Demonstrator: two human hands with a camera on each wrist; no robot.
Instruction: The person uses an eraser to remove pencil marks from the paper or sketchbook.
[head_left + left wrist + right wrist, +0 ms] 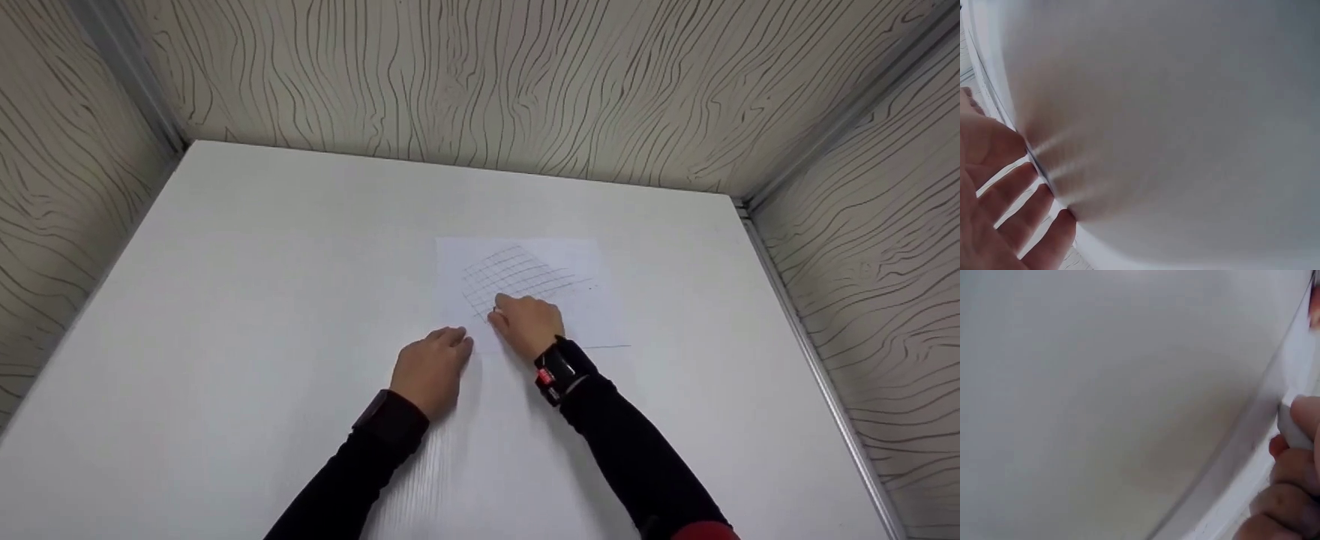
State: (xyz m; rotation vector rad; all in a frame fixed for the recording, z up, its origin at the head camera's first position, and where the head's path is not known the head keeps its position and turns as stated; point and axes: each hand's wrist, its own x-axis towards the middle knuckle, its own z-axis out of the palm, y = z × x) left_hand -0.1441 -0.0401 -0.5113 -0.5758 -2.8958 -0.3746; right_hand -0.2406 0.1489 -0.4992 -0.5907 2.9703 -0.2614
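Note:
A white sheet of paper (585, 322) lies on the white table, with a pencil-like grid of crossing lines (514, 271) on its upper part. My right hand (529, 324) is over the lower part of the grid. In the right wrist view its thumb and fingers pinch a small whitish eraser (1293, 428), whose darker corner meets the paper. My left hand (431, 371) rests at the lower left corner of the sheet. Its fingertips (1067, 220) touch the surface in the left wrist view, with nothing held.
The white tabletop (225, 315) spreads wide around the sheet. Wood-grain patterned panels (450, 82) stand behind it and at both sides, with metal posts at the corners. A dark line (607, 346) runs along the sheet's lower edge.

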